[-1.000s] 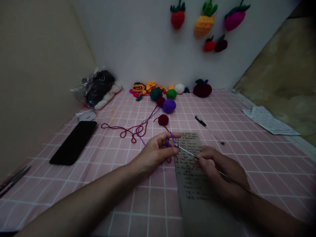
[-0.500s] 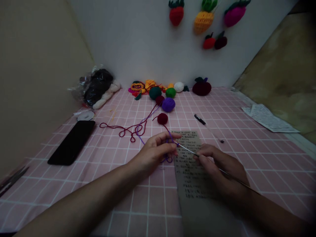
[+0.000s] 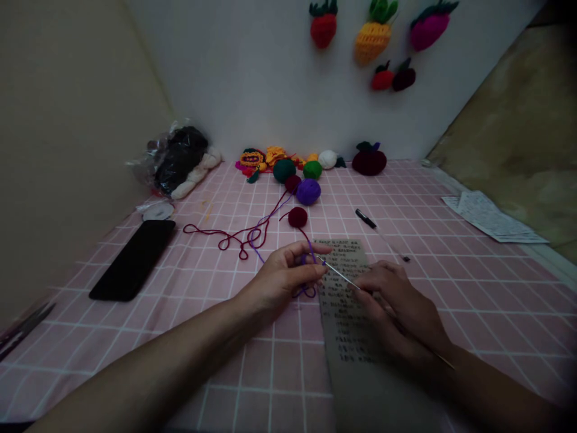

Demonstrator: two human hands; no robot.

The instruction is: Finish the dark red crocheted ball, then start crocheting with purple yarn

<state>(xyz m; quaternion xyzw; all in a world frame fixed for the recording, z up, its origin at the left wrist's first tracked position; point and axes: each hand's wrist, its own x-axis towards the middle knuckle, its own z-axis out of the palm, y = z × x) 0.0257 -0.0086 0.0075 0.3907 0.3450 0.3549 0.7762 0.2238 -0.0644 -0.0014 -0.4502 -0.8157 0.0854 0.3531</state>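
Observation:
My right hand (image 3: 399, 307) is closed around a thin metal crochet hook (image 3: 341, 274), its tip pointing left toward my other hand. Purple yarn (image 3: 311, 254) runs over the fingers of my left hand (image 3: 288, 270), which pinches it near the hook's tip; a purple loop sits on the shaft. Loose purple strands hang below the left fingers. Just beyond lies a small dark red ball (image 3: 297, 217), with a strand leading toward the left hand. Under the right hand is a brown sheet with handwriting (image 3: 345, 325).
A black phone (image 3: 133, 260) lies at left, with scissors (image 3: 27, 328) near the edge. Behind are a purple yarn ball (image 3: 308, 192), a dark green ball (image 3: 284, 171) and a plastic bag (image 3: 174, 159). A pen (image 3: 365, 218) and papers (image 3: 491, 215) rest at right.
My right hand has turned and shifted its grip on the crochet hook, whose rear end now points lower. The left hand stays nearly in place, holding the purple yarn.

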